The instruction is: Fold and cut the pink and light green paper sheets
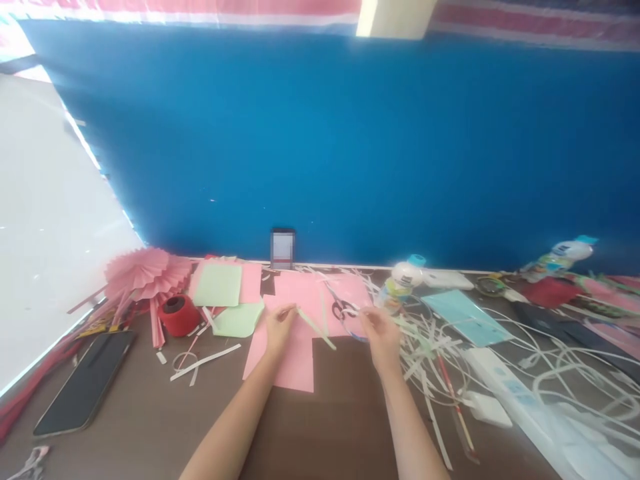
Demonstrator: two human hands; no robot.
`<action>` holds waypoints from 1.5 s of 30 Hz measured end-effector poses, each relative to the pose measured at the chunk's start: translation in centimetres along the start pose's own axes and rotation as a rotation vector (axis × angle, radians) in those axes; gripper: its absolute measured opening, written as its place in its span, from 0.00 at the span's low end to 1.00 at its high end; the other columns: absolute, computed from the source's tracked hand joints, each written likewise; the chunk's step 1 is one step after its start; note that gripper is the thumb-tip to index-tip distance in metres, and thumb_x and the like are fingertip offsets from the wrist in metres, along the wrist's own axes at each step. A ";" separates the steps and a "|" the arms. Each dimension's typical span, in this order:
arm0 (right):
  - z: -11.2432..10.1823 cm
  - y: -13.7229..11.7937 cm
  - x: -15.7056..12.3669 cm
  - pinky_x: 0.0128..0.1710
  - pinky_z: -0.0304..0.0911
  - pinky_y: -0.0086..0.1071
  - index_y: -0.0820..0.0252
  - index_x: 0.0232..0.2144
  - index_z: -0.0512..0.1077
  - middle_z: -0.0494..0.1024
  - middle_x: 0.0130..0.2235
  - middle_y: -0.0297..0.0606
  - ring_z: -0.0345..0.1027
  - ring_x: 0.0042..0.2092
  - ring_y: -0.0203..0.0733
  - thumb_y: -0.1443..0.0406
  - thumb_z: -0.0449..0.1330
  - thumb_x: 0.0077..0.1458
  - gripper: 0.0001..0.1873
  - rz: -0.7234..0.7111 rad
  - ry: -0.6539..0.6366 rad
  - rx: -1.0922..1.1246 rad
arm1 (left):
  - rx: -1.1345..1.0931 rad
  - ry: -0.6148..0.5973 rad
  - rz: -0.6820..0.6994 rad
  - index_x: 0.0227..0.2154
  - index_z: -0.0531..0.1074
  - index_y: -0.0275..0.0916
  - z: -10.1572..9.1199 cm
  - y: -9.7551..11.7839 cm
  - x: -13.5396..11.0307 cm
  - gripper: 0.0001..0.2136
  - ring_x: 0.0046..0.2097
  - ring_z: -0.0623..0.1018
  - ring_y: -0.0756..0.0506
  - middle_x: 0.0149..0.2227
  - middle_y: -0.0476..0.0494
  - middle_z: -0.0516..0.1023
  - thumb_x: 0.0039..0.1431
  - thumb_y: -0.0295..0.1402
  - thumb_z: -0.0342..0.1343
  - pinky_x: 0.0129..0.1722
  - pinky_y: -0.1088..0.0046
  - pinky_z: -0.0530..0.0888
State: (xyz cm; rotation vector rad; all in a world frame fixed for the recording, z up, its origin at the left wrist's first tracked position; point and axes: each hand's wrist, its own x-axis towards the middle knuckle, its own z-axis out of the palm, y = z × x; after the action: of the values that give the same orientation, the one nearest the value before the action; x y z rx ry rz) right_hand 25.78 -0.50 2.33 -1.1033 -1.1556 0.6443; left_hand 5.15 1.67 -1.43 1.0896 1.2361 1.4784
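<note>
My left hand [279, 329] pinches one end of a pale green paper strip [316, 328] that slants down to the right over a pink paper sheet [300, 347] on the brown table. My right hand [381, 333] is closed beside a heap of white paper strips [425, 340]; what it holds is too blurred to name. Scissors [340, 305] lie on the pink sheet between the two hands, closer to the right one.
A red tape roll [177, 315], folded pink paper fans [147, 272] and green paper pieces [220, 287] lie at the left. A phone [85, 390] lies at the near left, another phone [283, 248] leans on the blue wall. Glue bottles [403, 279], cables and a power strip [515, 393] crowd the right.
</note>
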 end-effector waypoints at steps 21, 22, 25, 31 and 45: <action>7.3 -5.3 0.6 0.28 0.59 0.27 0.56 0.20 0.75 0.77 0.26 0.34 0.69 0.29 0.38 0.68 0.55 0.44 0.09 0.011 -0.510 -0.787 | -0.213 0.013 0.061 0.38 0.68 0.36 1.4 -0.2 0.6 0.15 0.39 0.76 0.44 0.34 0.39 0.76 0.47 0.34 0.58 0.43 0.65 0.71; 7.6 -4.8 0.8 0.26 0.59 0.26 0.57 0.20 0.75 0.77 0.25 0.34 0.69 0.28 0.38 0.67 0.55 0.44 0.09 0.029 -0.495 -0.770 | -0.212 0.009 0.067 0.38 0.68 0.36 1.5 -0.2 0.6 0.15 0.39 0.76 0.44 0.34 0.39 0.76 0.46 0.35 0.58 0.42 0.65 0.71; 8.1 -3.5 1.5 0.22 0.57 0.26 0.58 0.18 0.75 0.75 0.20 0.33 0.68 0.24 0.37 0.64 0.56 0.44 0.10 0.080 -0.490 -0.745 | -0.212 -0.014 0.084 0.37 0.69 0.35 1.5 -0.2 0.6 0.14 0.39 0.76 0.44 0.34 0.39 0.76 0.47 0.35 0.58 0.42 0.64 0.71; 8.4 -2.3 2.2 0.28 0.64 0.28 0.60 0.21 0.76 0.78 0.26 0.36 0.71 0.30 0.41 0.65 0.58 0.42 0.07 0.119 -0.474 -0.554 | -0.233 -0.027 0.087 0.34 0.71 0.35 1.7 -0.1 0.6 0.12 0.40 0.76 0.44 0.36 0.39 0.76 0.47 0.36 0.58 0.43 0.64 0.71; 8.8 -1.1 2.7 0.33 0.64 0.32 0.60 0.21 0.75 0.78 0.27 0.38 0.71 0.31 0.41 0.65 0.56 0.44 0.08 0.087 -0.503 -0.505 | -0.157 -0.013 0.112 0.32 0.72 0.36 1.7 -0.1 0.8 0.11 0.38 0.76 0.45 0.35 0.40 0.76 0.47 0.37 0.57 0.40 0.66 0.72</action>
State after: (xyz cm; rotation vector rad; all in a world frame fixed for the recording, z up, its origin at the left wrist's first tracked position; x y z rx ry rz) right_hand 18.30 4.47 4.54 -1.4685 -1.7750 0.7430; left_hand 6.61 2.77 -1.29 1.0752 1.0452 1.6220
